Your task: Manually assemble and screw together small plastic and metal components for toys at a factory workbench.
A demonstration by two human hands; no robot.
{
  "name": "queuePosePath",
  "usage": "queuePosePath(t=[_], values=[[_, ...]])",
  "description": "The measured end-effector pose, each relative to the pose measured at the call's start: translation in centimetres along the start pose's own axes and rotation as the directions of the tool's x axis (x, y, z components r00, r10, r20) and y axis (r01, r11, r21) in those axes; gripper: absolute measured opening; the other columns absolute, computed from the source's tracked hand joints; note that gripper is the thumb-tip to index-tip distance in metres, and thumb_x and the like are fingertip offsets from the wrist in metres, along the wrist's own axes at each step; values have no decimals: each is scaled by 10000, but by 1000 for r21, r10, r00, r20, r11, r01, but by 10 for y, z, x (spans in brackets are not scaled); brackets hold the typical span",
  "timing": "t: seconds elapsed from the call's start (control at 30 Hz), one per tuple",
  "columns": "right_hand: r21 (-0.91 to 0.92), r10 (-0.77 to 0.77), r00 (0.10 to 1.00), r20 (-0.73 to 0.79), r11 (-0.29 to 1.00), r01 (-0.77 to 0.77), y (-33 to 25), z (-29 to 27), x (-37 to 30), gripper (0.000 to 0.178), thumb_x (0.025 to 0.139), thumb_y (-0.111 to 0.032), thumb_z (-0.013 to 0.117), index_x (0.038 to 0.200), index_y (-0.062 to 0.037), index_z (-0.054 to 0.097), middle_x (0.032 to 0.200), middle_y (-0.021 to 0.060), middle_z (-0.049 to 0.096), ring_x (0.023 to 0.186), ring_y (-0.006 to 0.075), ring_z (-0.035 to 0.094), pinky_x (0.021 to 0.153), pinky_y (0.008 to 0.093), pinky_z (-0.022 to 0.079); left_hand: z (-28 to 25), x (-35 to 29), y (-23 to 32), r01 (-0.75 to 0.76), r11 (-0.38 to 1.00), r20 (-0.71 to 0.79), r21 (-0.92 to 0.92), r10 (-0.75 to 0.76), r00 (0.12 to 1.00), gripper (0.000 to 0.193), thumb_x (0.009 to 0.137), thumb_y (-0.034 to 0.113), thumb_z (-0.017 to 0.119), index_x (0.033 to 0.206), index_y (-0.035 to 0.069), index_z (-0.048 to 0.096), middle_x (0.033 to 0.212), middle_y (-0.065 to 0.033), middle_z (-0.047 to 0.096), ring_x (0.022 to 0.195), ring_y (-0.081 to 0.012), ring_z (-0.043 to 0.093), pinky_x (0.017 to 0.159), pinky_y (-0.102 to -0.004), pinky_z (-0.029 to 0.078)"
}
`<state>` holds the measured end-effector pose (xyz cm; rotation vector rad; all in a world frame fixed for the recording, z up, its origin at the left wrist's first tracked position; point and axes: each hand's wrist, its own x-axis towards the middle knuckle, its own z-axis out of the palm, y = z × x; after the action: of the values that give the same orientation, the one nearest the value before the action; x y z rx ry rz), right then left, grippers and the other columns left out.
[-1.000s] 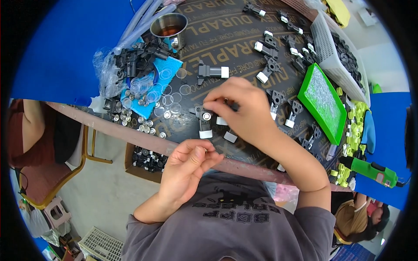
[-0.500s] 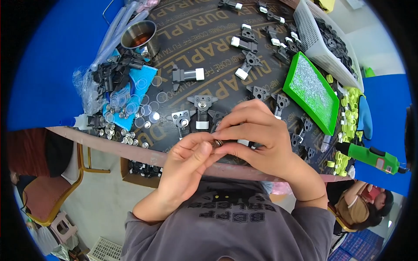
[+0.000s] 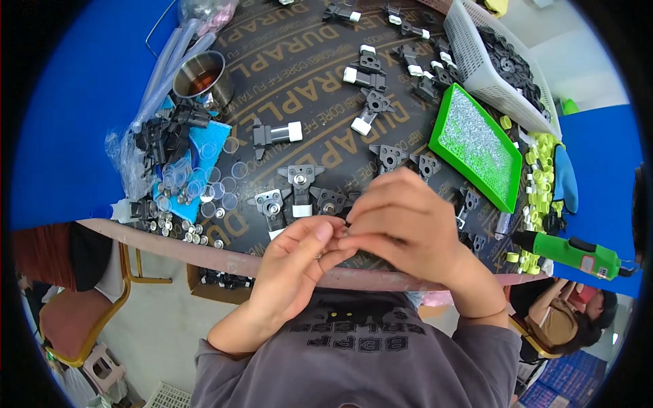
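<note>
Pinched a small part, mostly hidden, between left hand (image 3: 296,262) and right hand (image 3: 401,221) fingertips at the table edge (image 3: 224,253), close to the chest, probably for steadier fitting.

Bright green tray (image 3: 507,197), white basket (image 3: 476,75), blue cloth (image 3: 204,146), black-and-white parts (image 3: 275,133) on dark brown lettered tabletop (image 3: 299,81)

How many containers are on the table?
3: steel cup far left, green tray right of centre, white basket far right. More may be hidden.
</note>
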<state>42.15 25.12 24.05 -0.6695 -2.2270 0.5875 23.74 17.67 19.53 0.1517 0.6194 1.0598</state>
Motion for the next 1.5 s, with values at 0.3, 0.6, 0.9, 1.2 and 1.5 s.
queuePosePath(t=[0.3, 0.6, 0.9, 1.2, 1.5], values=[[-178, 648, 725, -231, 705, -687, 92, -27, 45, 191, 837, -197, 719, 899, -17, 714, 748, 146, 680, 693, 267, 663, 656, 351, 502, 11, 3, -1, 84, 991, 155, 103, -100, 983, 241, 1030, 116, 421, 1238, 8, 477, 1186, -167, 590, 1215, -328, 554, 1075, -434, 430], [-276, 740, 659, -136, 611, -742, 112, -22, 56, 224, 738, -191, 808, 814, -6, 707, 748, 116, 685, 708, 247, 665, 676, 343, 513, -4, 3, 3, 126, 989, 164, 70, -136, 977, 213, 1030, 155, 455, 1206, 43, 497, 1151, -182, 631, 1005, -277, 669, 887, -373, 555], [-126, 709, 692, -138, 680, -722, 118, -13, 46, 231, 698, -119, 829, 867, -19, 708, 751, 76, 667, 663, 166, 616, 662, 295, 511, -8, 4, 0, 47, 999, 210, -8, -44, 977, 158, 1000, 157, 540, 1095, 37, 579, 984, -92, 650, 827, -163, 628, 751, -285, 518], [-78, 333, 939, -83, 938, -339, 96, 12, 68, 265, 714, -152, 828, 935, -58, 718, 864, 45, 646, 741, 161, 608, 670, 278, 493, -2, -1, 3, 22, 997, 184, 76, -36, 982, 138, 978, 141, 581, 1054, 29, 605, 879, -24, 585, 826, -107, 544, 770, -253, 448], [-227, 86, 907, 412, 974, 10, 80, 80, 105, 466, 712, -115, 758, 1150, -93, 602, 1056, 128, 594, 1014, 335, 589, 859, 430, 501, 8, -12, 4, 31, 993, 145, 114, -47, 988, 152, 980, 176, 576, 1035, 34, 581, 904, -34, 552, 806, -128, 502, 732, -285, 410]])
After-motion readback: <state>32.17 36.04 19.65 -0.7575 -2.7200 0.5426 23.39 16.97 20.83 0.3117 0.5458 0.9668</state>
